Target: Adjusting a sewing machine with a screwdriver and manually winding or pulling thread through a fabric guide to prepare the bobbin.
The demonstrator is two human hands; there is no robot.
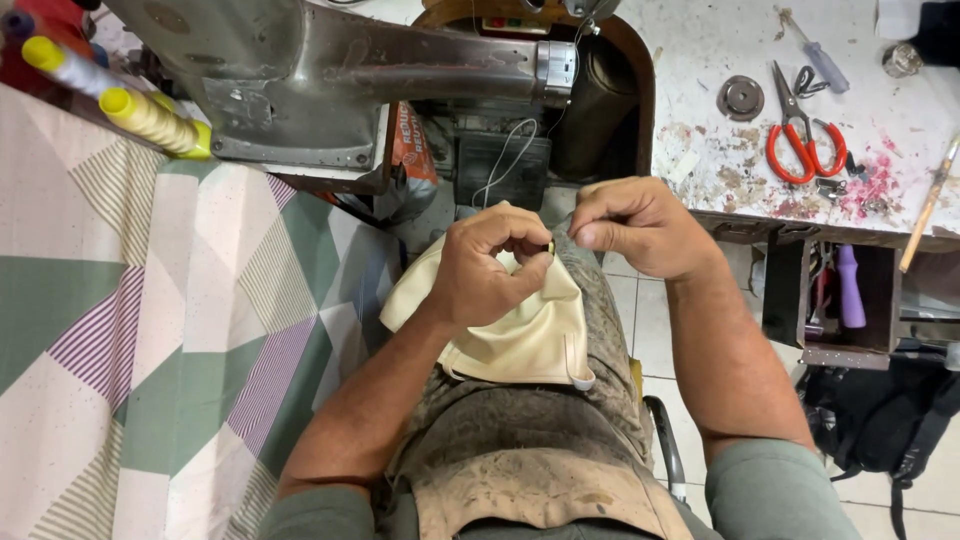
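Cream leather piece (520,335) lies on the lap, near centre. Left hand (480,270) pinches a small dark fitting (548,246), possibly a needle; right hand (640,225) closed fingers beside it. White thread (505,155) hangs loose; stitching apparently unfinished.

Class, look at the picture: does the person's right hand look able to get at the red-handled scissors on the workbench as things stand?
Probably yes. The scissors lie in the open on the workbench, with nothing between them and the right hand, though its fingers are pinched near the cream piece.
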